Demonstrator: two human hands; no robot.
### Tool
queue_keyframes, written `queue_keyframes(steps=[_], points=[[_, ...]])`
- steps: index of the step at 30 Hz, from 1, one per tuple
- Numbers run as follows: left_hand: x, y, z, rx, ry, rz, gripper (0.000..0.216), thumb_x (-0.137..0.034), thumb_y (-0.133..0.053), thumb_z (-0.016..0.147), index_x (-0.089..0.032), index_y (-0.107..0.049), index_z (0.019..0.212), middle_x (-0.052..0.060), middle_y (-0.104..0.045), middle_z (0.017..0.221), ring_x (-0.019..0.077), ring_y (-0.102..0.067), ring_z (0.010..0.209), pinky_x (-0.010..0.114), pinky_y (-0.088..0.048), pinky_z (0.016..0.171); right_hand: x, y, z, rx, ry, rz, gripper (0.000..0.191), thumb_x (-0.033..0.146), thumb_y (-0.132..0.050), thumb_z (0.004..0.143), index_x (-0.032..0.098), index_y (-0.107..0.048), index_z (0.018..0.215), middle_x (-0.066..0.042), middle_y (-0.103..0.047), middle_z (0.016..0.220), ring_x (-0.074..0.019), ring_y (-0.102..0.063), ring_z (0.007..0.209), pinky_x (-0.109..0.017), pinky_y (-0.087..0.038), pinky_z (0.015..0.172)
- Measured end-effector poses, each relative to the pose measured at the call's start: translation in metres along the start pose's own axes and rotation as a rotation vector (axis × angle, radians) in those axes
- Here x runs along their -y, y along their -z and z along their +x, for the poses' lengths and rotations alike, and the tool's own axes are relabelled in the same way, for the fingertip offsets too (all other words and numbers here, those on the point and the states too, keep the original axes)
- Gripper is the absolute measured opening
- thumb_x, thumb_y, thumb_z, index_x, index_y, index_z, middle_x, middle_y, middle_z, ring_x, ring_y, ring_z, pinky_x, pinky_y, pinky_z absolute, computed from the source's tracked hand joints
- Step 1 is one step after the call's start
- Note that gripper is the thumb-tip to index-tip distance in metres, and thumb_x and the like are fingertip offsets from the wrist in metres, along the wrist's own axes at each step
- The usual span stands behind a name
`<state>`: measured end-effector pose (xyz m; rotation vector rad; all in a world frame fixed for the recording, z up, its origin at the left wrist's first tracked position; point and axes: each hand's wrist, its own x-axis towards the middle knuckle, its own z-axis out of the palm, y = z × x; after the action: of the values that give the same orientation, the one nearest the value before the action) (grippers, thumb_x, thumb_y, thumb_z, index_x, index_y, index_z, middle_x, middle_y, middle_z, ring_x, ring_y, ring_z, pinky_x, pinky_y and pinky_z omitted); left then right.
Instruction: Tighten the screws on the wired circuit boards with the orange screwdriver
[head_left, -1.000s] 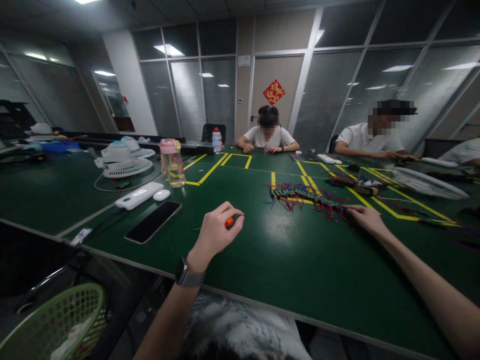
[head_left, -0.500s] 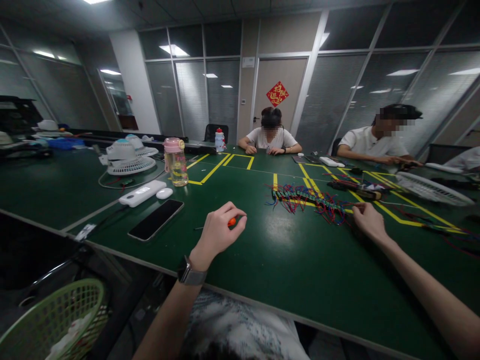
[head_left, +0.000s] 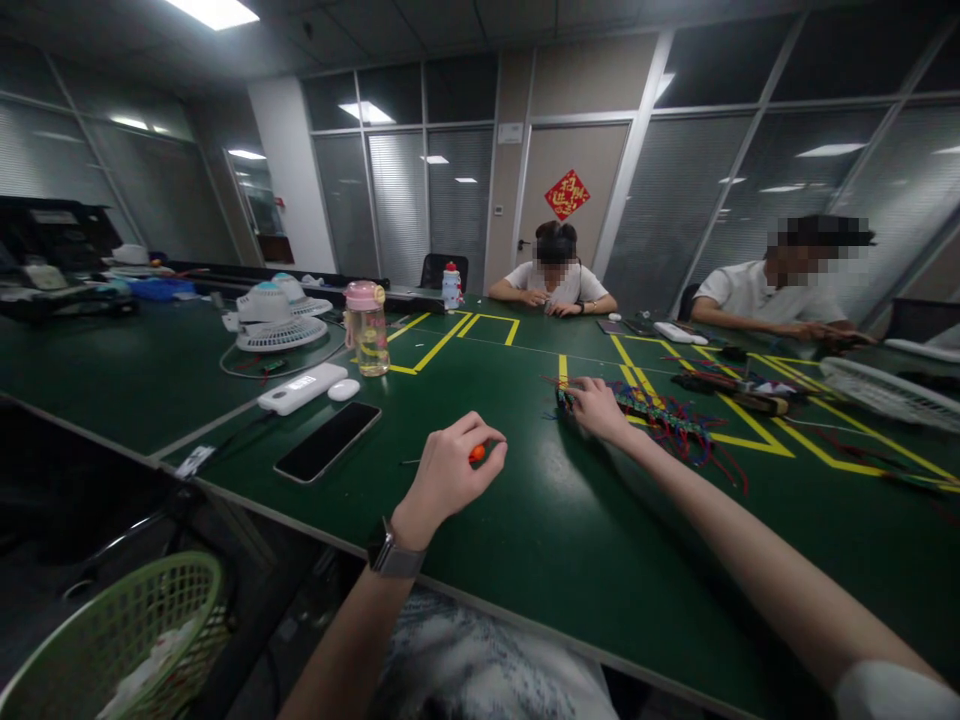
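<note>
My left hand rests on the green table, fingers closed round a small screwdriver with an orange handle; its thin shaft points left. My right hand reaches forward and lies on the left end of a long strip of connectors with red, blue and green wires. Its fingers curl over the strip; I cannot see if they grip it. A watch sits on my left wrist.
A black phone, a white remote, a white mouse, a pink-lidded bottle and small fans lie to the left. Two people sit at the far side. A green basket stands below the table's left edge.
My right hand has moved left along the wire strip, from its right end to its left end. The left hand keeps hold of the screwdriver in the same place.
</note>
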<state>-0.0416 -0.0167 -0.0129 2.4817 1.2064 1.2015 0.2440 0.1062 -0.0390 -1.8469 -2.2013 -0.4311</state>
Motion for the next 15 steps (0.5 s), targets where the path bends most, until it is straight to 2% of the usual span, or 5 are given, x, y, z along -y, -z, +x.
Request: queue_keyframes(steps=[9,15], points=[[-0.0004,0.0004,0.0004,-0.007,0.001,-0.011,0.023,-0.031,-0.049,0.090,-0.019,-0.067,0.091,0.002,-0.061,0.089,0.0124,-0.059,0.078,0.025,-0.044,0.072,0.0071,-0.0120,0.0102,0.092,-0.046,0.002,0.040,0.017,-0.040,0.087,0.018,-0.068,0.115,-0.015,-0.058,0.125,-0.0342,-0.042,0.115,-0.046,-0.036,0.091],[-0.0006,0.0006,0.0003,-0.018,-0.019,0.000,0.023,-0.032,-0.049,0.090,-0.019,-0.068,0.090,0.003,-0.062,0.089,0.0132,-0.060,0.077,0.025,-0.045,0.071,0.0114,-0.0075,0.0027,0.080,0.013,0.093,0.040,0.020,-0.039,0.089,0.020,-0.068,0.115,-0.011,-0.063,0.121,-0.0315,-0.044,0.111,-0.046,-0.037,0.090]])
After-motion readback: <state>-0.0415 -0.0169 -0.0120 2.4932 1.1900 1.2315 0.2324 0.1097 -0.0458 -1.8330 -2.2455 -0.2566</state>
